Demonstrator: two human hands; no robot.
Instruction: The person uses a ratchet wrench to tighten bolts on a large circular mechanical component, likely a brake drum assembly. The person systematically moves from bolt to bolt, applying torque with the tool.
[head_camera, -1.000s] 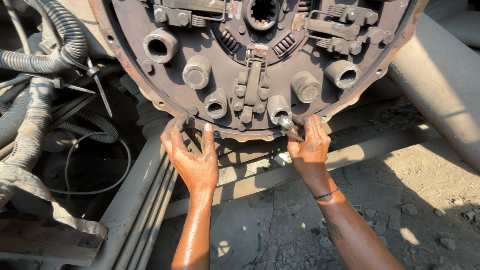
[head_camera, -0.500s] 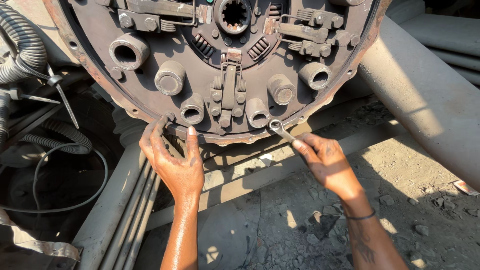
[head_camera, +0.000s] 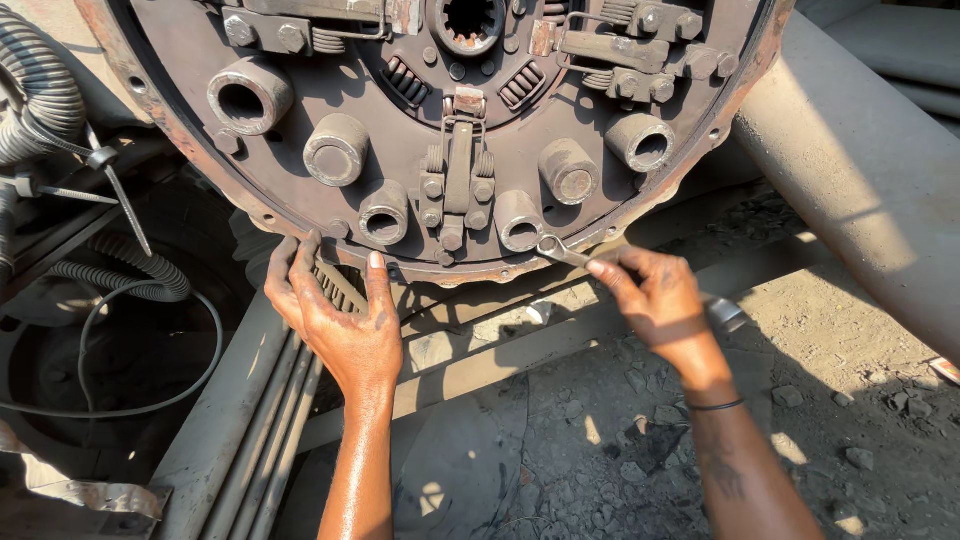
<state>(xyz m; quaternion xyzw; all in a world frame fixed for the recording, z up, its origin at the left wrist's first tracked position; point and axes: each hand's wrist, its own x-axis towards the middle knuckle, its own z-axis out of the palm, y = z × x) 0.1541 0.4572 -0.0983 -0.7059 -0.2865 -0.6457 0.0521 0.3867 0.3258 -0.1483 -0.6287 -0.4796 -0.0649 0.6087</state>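
Down at the bottom edge of a big rusty clutch plate (head_camera: 330, 70), both hands are at work. The left hand (head_camera: 335, 320) is spread wide, palm against the lower rim, fingers and thumb fanned up over the edge; it grips nothing, and looks to be steadying the heavy disc, or simply bracing the person. The forearm comes straight up from below, wrist bent back a little.

The right hand (head_camera: 660, 300) is closed around the shaft of a slim wrench (head_camera: 562, 252), forefinger laid along it. The ring end of the wrench sits on a bolt at the rim, just under one of the round bosses (head_camera: 520, 220) and to the right of the middle lever (head_camera: 458, 180). Held that low and at a slant, the tool clears the bosses above it, I would judge. The right forearm reaches in from the lower right, a dark band (head_camera: 715, 405) on the wrist.

Behind the hands run grey metal bars (head_camera: 255, 420), with a ribbed hose (head_camera: 45, 95) and black cable (head_camera: 110, 330) at the left, a thick pipe (head_camera: 860, 170) at the right, and stony dirt ground (head_camera: 600, 450) below.
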